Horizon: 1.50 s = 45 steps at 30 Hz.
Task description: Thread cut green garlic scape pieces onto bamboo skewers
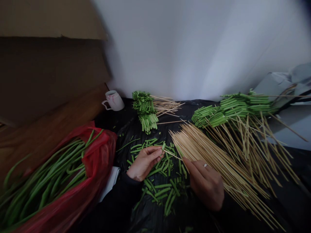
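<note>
My left hand (148, 160) pinches a short cut piece of green bean (163, 146) between thumb and fingers. A thin wooden skewer (173, 154) runs from that bean piece to my right hand (206, 183), whose fingers are closed on it. I cannot tell how deep the skewer's tip sits in the bean. Below and around both hands lie loose cut bean pieces (162, 191) on a black plastic sheet (155, 223). Just right of my right hand is a large bundle of bare skewers (218, 161), fanned out toward the lower right.
A red plastic bag (99, 155) of long whole beans (53, 181) stands at left. Skewered beans are stacked at the back (148, 121) and at the right (225, 111), their sticks jutting out. A white mug (115, 101) stands near the pale wall (170, 48).
</note>
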Each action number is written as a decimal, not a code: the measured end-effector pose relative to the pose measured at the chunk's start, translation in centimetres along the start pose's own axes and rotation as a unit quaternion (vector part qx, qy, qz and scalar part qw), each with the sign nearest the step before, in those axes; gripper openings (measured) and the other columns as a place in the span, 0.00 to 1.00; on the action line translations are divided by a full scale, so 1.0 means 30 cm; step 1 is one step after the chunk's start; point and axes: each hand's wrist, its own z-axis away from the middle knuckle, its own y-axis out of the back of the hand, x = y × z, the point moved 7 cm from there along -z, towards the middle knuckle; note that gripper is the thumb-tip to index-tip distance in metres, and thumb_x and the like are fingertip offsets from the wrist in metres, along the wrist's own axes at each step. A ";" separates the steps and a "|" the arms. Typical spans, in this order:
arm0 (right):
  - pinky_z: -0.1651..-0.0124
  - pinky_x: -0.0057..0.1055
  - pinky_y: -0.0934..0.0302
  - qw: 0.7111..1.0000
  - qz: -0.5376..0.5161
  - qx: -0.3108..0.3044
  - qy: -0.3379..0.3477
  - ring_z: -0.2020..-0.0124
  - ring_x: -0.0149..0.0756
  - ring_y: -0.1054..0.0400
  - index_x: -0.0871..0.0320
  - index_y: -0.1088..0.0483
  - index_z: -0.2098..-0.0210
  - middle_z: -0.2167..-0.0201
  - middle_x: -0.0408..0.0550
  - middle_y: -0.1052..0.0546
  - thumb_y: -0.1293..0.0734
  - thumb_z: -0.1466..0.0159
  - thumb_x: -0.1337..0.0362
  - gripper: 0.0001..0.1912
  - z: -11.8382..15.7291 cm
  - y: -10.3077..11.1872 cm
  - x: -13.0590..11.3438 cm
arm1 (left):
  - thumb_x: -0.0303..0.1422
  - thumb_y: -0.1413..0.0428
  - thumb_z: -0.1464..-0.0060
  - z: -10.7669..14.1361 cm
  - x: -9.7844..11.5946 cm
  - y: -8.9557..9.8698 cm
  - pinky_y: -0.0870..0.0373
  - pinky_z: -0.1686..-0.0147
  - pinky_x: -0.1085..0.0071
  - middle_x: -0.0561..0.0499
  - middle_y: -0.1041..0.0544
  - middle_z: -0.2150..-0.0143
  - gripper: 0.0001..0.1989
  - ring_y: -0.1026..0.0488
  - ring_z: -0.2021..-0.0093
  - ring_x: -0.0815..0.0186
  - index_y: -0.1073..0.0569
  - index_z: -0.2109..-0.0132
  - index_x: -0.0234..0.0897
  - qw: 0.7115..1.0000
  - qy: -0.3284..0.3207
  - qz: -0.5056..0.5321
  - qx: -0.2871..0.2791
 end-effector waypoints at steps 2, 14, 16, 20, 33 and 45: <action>0.67 0.32 0.46 1.000 0.003 -0.005 0.001 0.70 0.34 0.36 0.68 0.34 0.46 0.73 0.48 0.27 0.40 0.40 0.81 0.23 0.002 -0.002 0.000 | 0.31 0.31 0.58 0.001 0.007 0.000 0.34 0.68 0.79 0.51 0.22 0.70 0.11 0.28 0.69 0.74 0.19 0.65 0.33 1.000 -0.007 -0.010 0.004; 0.67 0.32 0.45 1.000 0.002 0.008 0.002 0.70 0.34 0.36 0.70 0.33 0.49 0.74 0.48 0.27 0.39 0.40 0.81 0.20 -0.013 0.013 -0.009 | 0.31 0.32 0.57 0.000 0.018 0.005 0.34 0.67 0.79 0.51 0.22 0.71 0.10 0.29 0.70 0.74 0.19 0.66 0.32 0.999 -0.026 -0.036 0.006; 0.68 0.32 0.45 1.000 0.004 0.010 -0.001 0.71 0.34 0.36 0.69 0.33 0.49 0.73 0.48 0.27 0.39 0.39 0.81 0.19 -0.012 0.011 -0.010 | 0.31 0.32 0.58 0.002 0.018 0.001 0.34 0.66 0.78 0.51 0.22 0.71 0.10 0.29 0.70 0.74 0.19 0.66 0.32 0.999 -0.025 -0.035 0.006; 0.68 0.32 0.46 1.000 0.017 0.007 -0.010 0.72 0.33 0.36 0.67 0.32 0.50 0.74 0.47 0.28 0.40 0.38 0.80 0.18 -0.012 0.008 -0.010 | 0.32 0.31 0.59 0.007 0.020 -0.004 0.34 0.67 0.77 0.51 0.23 0.72 0.10 0.29 0.71 0.73 0.19 0.67 0.32 0.999 -0.025 -0.037 0.013; 0.69 0.32 0.46 1.000 0.007 -0.015 -0.021 0.72 0.33 0.36 0.68 0.31 0.51 0.76 0.46 0.30 0.41 0.37 0.78 0.16 -0.007 0.000 -0.015 | 0.32 0.30 0.61 0.008 0.017 -0.007 0.36 0.67 0.76 0.51 0.23 0.72 0.11 0.30 0.71 0.73 0.19 0.68 0.33 0.998 -0.021 -0.051 0.017; 0.72 0.32 0.47 0.998 0.021 -0.033 -0.041 0.74 0.32 0.36 0.65 0.30 0.53 0.76 0.45 0.31 0.43 0.36 0.76 0.16 0.005 -0.014 -0.015 | 0.34 0.31 0.61 0.018 0.020 -0.020 0.38 0.67 0.74 0.50 0.23 0.72 0.11 0.31 0.70 0.70 0.19 0.69 0.33 0.995 -0.032 -0.086 0.023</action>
